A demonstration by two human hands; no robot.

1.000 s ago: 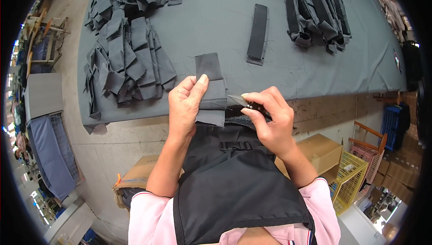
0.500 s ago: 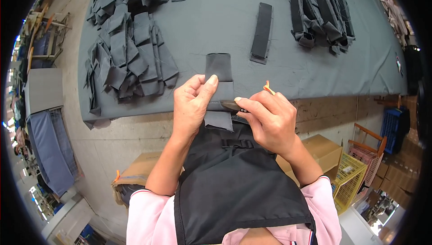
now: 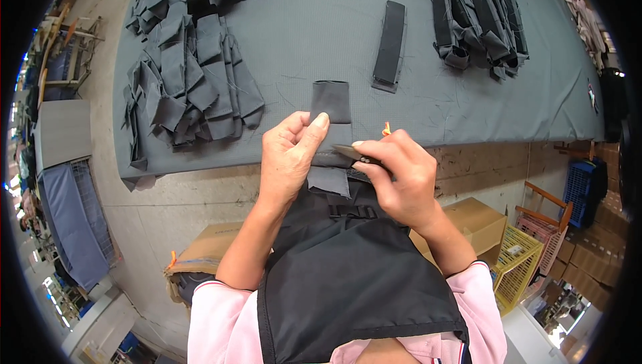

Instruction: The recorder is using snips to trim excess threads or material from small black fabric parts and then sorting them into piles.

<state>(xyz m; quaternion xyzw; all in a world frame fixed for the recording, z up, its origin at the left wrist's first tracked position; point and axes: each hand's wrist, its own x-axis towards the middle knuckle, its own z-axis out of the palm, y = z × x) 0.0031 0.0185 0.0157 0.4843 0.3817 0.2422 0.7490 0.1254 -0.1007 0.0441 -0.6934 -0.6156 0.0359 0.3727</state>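
Note:
My left hand (image 3: 286, 156) is closed on a dark grey fabric strip (image 3: 331, 102), with the thumb pressed on its left side. The strip lies across the near table edge, and its folded lower end hangs in front of my apron. My right hand (image 3: 409, 176) grips small dark thread snips (image 3: 344, 152), partly hidden by the fingers. Their pointed tip is over the strip near the table edge; whether it touches the cloth I cannot tell. An orange loop (image 3: 386, 128) sticks up behind that hand.
The table bears a grey cloth cover (image 3: 307, 23). A heap of loose grey strips (image 3: 200, 76) lies at left, a single finished-looking strip (image 3: 389, 46) beyond my right hand, and a stack of folded strips (image 3: 478, 23) at far right. Cardboard boxes (image 3: 468, 230) and a yellow crate (image 3: 518, 263) stand below.
The strip and my left hand have shifted slightly right. My right hand has moved a little left and up, and the snips' tip now points more up and left.

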